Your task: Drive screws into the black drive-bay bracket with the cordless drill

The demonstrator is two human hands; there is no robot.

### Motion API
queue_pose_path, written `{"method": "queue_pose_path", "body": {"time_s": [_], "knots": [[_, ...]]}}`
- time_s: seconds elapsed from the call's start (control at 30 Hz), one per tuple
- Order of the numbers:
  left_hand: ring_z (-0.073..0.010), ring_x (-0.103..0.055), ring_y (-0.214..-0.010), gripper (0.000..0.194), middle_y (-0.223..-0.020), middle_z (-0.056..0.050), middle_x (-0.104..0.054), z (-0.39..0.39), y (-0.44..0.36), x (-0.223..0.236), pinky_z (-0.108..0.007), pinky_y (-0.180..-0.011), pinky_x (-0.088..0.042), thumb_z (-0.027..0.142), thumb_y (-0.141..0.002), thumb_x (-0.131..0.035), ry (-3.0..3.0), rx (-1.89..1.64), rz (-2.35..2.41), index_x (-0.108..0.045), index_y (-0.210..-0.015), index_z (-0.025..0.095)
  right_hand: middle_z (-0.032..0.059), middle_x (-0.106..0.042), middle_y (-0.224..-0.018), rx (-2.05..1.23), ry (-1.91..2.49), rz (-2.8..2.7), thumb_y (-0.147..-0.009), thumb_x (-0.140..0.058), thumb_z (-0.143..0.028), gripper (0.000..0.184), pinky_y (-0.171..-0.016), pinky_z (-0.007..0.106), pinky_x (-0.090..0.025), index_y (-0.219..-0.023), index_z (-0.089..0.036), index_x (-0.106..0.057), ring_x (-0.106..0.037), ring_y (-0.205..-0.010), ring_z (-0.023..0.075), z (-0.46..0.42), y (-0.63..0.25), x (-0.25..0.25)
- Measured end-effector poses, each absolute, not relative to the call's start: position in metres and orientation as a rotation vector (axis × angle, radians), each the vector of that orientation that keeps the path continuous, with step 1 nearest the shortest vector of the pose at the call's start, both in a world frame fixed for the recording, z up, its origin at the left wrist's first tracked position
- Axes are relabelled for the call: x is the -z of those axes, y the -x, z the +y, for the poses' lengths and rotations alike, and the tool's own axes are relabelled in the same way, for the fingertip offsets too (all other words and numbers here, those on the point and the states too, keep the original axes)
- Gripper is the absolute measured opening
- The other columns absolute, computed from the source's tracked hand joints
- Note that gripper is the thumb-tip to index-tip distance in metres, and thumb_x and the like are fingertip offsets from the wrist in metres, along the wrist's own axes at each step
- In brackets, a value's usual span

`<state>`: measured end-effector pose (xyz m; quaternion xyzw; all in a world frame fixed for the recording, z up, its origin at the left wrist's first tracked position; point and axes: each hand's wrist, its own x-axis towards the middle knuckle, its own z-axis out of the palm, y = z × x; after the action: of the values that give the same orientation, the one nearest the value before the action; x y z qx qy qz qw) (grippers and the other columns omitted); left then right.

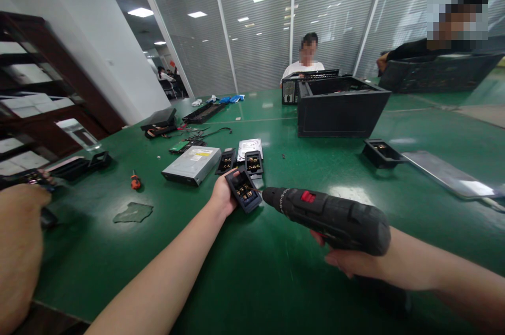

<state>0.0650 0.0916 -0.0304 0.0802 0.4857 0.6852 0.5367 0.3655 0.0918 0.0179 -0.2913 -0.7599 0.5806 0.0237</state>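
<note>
Nearest the lens, at the bottom edge: a bare left forearm (165, 272), reaching up to the left hand (223, 195) — wrapped around the left side of a black housing (243, 195) and grasping it. Held over the middle of the green table (276, 282), tilted, hollow side toward the camera, probably to bare the gold-coloured parts inside to the tool. Gripped in the right hand (351, 262), with fingers curled beneath the body: a black power drill (327, 214). Held nearly level, nose pointing left at the housing, seemingly to line up with it; contact between tip and housing too small to tell.

Just in front of a silver hard drive (249, 144), two more housings (226, 160), perhaps grouped there for easy reach.

Counted: four housings altogether — one in hand, two by the hard drive, one at right beside a flat slab (453, 172). Also one silver drive box (193, 164), one orange screwdriver (135, 181), one dark scrap (133, 212), three apparent computer cases (339, 114). Beyond, two people (302, 68) seated; at the left edge, one co-worker's arm (18, 251).
</note>
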Motion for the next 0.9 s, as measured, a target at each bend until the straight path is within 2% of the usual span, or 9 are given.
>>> {"method": "queue_pose_path", "body": {"time_s": [0.3,0.57,0.9], "knots": [[-0.0246,-0.063,-0.053,0.013,-0.063,-0.009,-0.065,0.092,-0.065,0.028,-0.041,-0.053,-0.053,0.022,-0.069,-0.055,-0.183,-1.643,1.198,-0.061,-0.077,0.014,-0.0035,-0.055,-0.074,-1.832,0.806,-2.271,-0.078,-0.060,-0.014,0.024,-0.054,0.027,-0.051,-0.100,-0.020,-0.053,-0.057,-0.057,0.0118,0.092,-0.365,-0.019],[-0.0246,-0.063,-0.053,0.016,-0.065,-0.008,-0.066,0.091,-0.068,0.022,-0.040,-0.051,-0.053,0.019,-0.070,-0.054,-0.194,-1.657,1.211,-0.062,-0.083,0.014,-0.0039,-0.055,-0.074,-1.782,0.820,-2.305,-0.071,-0.063,-0.009,0.023,-0.051,0.023,-0.048,-0.089,-0.018,-0.052,-0.054,-0.055,0.0094,0.092,-0.359,-0.030],[-0.0256,-0.064,-0.054,0.016,-0.065,-0.009,-0.066,0.092,-0.064,0.024,-0.040,-0.050,-0.053,0.020,-0.070,-0.055,-0.180,-1.646,1.192,-0.062,-0.082,0.014,-0.0040,-0.055,-0.071,-1.820,0.810,-2.299,-0.074,-0.061,-0.011,0.024,-0.052,0.027,-0.050,-0.095,-0.018,-0.053,-0.056,-0.055,0.0111,0.093,-0.360,-0.024]]}}
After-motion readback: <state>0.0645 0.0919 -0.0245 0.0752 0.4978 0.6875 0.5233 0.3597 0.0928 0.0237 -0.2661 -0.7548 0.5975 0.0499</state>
